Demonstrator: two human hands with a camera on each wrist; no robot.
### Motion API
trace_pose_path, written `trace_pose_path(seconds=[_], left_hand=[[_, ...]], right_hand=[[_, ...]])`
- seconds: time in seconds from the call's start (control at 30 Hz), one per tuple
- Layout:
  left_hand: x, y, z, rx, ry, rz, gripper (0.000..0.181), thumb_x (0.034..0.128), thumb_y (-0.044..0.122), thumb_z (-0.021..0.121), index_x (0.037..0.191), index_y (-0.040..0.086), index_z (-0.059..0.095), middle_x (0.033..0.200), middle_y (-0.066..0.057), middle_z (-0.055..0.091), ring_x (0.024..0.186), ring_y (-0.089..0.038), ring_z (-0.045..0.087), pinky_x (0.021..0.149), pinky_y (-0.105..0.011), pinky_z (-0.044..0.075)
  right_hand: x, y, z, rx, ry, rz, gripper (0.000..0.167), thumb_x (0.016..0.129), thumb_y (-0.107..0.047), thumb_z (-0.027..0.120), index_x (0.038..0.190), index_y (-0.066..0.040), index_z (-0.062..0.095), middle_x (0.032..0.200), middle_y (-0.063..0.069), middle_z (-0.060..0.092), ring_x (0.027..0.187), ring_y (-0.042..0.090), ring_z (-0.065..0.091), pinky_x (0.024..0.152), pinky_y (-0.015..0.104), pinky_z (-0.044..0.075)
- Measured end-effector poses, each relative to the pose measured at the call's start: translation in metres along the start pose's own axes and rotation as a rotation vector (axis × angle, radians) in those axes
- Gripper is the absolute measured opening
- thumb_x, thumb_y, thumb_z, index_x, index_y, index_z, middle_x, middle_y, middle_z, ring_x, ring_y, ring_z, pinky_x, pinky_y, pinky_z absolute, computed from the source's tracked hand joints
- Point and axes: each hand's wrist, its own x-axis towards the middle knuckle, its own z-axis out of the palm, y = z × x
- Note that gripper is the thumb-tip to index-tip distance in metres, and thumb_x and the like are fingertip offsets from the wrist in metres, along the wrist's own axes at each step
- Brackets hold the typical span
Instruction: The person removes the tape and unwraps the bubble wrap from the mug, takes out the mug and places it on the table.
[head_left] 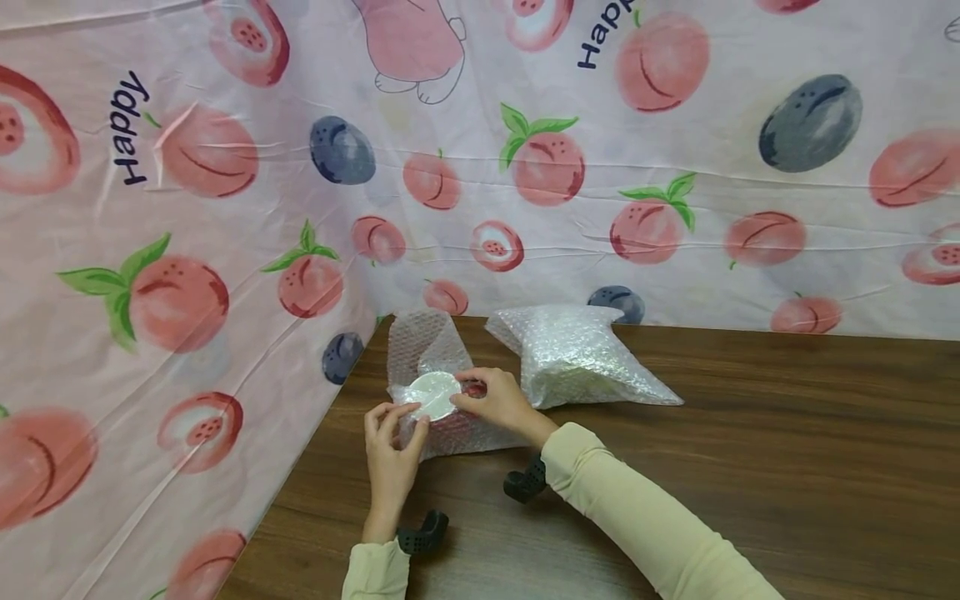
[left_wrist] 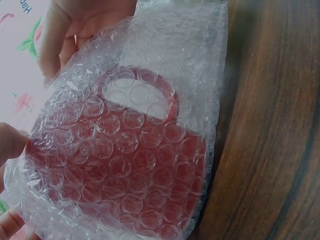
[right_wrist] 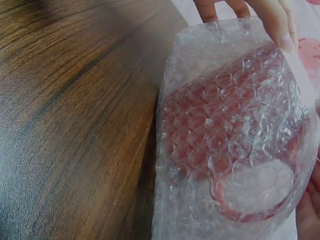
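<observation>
A red mug (left_wrist: 165, 160) with a loop handle (left_wrist: 172, 95) is inside a clear bubble-wrap bag (head_left: 468, 437), near the table's left edge. Its pale round end (head_left: 435, 394) faces up under the plastic; whether this is the base or the mouth I cannot tell. My left hand (head_left: 393, 446) holds the wrapped mug at the near left, thumb and fingers bent around the rim of the pale end. On the other side my right hand (head_left: 498, 400) grips it by the same rim, close to the handle. The wrap's loose part (head_left: 423, 337) stands up behind.
Behind my right hand lies a puffed bubble-wrap package (head_left: 577, 354), its contents blurred by the plastic. The brown wooden table (head_left: 787, 433) stretches to the right. A fruit-print cloth (head_left: 465, 192) hangs along the back and left edges. Black wrist mounts (head_left: 423, 533) sit below both hands.
</observation>
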Motion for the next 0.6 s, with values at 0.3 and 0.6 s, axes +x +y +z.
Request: trace_pose_path(seconds=[0.3, 0.6], left_hand=[[0.0007, -0.0016, 0.0014, 0.009, 0.003, 0.020, 0.017, 0.0759, 0.010, 0.069, 0.092, 0.005, 0.066, 0.105, -0.014, 0.043, 0.085, -0.012, 0.039, 0.056, -0.025, 0.036], [0.0011, -0.0028, 0.0015, 0.030, 0.000, 0.040, 0.016, 0.0752, 0.008, 0.069, 0.090, 0.005, 0.066, 0.104, -0.015, 0.043, 0.083, -0.010, 0.038, 0.055, -0.023, 0.034]], right_hand=[[-0.0005, -0.0020, 0.0032, -0.018, 0.028, 0.029, 0.033, 0.075, -0.016, 0.070, 0.104, -0.001, 0.064, 0.103, 0.012, 0.063, 0.098, 0.024, 0.057, 0.082, 0.033, 0.045], [-0.0011, -0.0043, 0.0064, -0.044, 0.076, 0.016, 0.029, 0.072, -0.013, 0.071, 0.098, -0.001, 0.065, 0.098, 0.012, 0.064, 0.092, 0.023, 0.059, 0.078, 0.030, 0.046]])
